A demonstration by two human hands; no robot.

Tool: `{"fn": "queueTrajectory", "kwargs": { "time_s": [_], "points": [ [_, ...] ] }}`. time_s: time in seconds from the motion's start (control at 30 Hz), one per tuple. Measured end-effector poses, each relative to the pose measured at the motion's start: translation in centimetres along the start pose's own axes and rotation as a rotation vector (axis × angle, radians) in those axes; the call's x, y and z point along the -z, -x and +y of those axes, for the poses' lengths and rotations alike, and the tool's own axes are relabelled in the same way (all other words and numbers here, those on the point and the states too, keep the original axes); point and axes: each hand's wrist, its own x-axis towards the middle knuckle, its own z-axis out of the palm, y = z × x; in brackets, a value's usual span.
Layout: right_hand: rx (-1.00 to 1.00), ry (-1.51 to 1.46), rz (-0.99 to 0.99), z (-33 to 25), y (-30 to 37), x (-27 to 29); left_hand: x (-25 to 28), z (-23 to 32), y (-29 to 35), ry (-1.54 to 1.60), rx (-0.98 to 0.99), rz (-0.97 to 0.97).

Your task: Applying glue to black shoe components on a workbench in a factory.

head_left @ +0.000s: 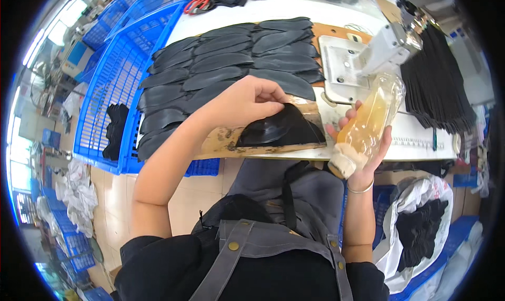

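My left hand (258, 100) is closed, thumb and fingertips pressed together at the upper edge of a black curved sheet piece (281, 127). That piece has a wet-looking shine and lies on a stained wooden board (221, 143) at the table's near edge. My right hand (368, 153) is wrapped around a clear plastic bottle (386, 93) holding yellowish liquid. The bottle is tilted, its pale, stained neck end pointing down toward me, to the right of the board. Beyond my left hand, overlapping rows of black leaf-shaped pieces (221, 61) cover the table.
A white machine (368, 59) stands right of the rows, beside stacked black strips (434, 74). Red-handled scissors (198, 4) lie at the far left. A blue crate (113, 72) abuts the table's left side. At lower right, a white sack (397, 211) holds black pieces.
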Motion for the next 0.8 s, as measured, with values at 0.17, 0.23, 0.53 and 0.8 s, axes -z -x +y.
{"fn": "queueTrajectory", "kwargs": {
  "time_s": [0.17,0.23,0.53,0.8],
  "points": [
    [-0.097,0.156,-0.004,2.3,-0.2,-0.7,1.5,0.7,0.5,0.014,-0.010,-0.007],
    [-0.087,0.225,0.046,2.5,-0.2,-0.9,2.2,1.1,1.2,0.010,-0.026,0.009],
    [-0.121,0.193,0.027,2.0,0.0,-0.9,10.9,2.7,11.5,0.018,-0.153,0.392],
    [-0.108,0.261,0.095,2.3,-0.2,-1.2,18.2,3.9,18.9,-0.817,0.072,0.408]
  ]
}}
